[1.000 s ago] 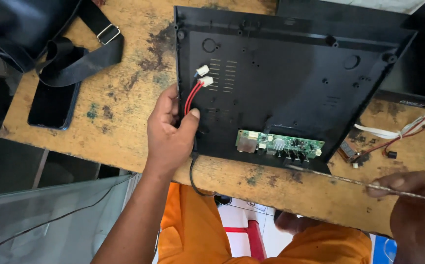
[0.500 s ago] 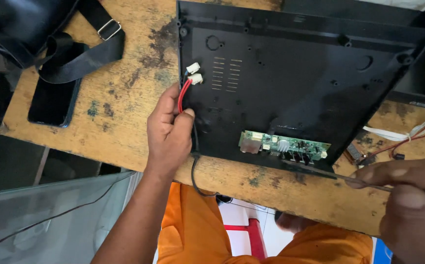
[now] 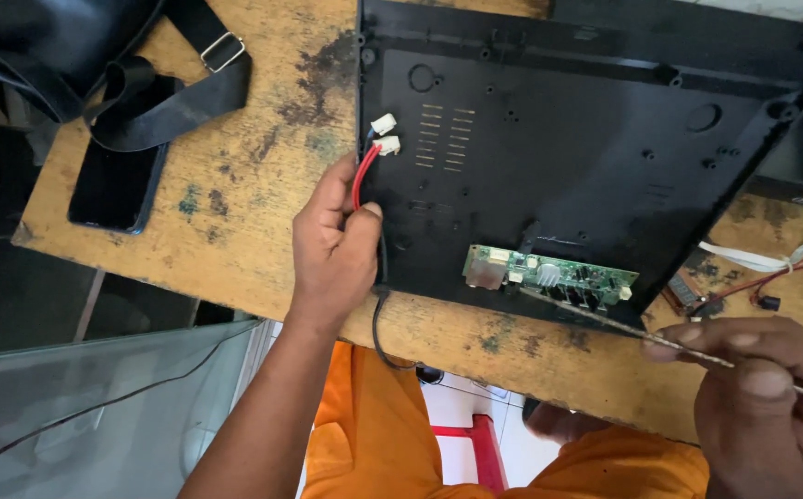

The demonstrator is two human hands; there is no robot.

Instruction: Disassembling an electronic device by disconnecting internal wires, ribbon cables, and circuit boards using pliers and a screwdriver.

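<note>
A: What are the hands doing?

B: The left hand (image 3: 332,249) is closed on a red wire (image 3: 361,176), pinched between thumb and fingers at the left edge of the black plastic casing (image 3: 605,157). Two small white plugs (image 3: 386,135) at the wire's end rest on the casing. The right hand (image 3: 771,397) grips a thin metal tool (image 3: 605,322), whose tip touches the green circuit board (image 3: 549,274) near the casing's front edge.

A: What could go wrong?

B: I'd judge the tool tip the main worry: it is long and thin, so a slip could scrape parts on the board. Tugging on the red wire might strain the plugs or shift the casing. A black cable (image 3: 378,323) also droops off the desk edge under the left hand and could snag.

A: And the surface?

B: A worn wooden desk (image 3: 254,185), stained with dark blotches. A black phone (image 3: 115,185) lies at its left edge, with a black bag strap (image 3: 170,88) just above it. At the right are loose white and red wires (image 3: 771,263). Below the desk there's a sheet of glass (image 3: 97,407), a pale floor and the person's orange clothing (image 3: 374,434).
</note>
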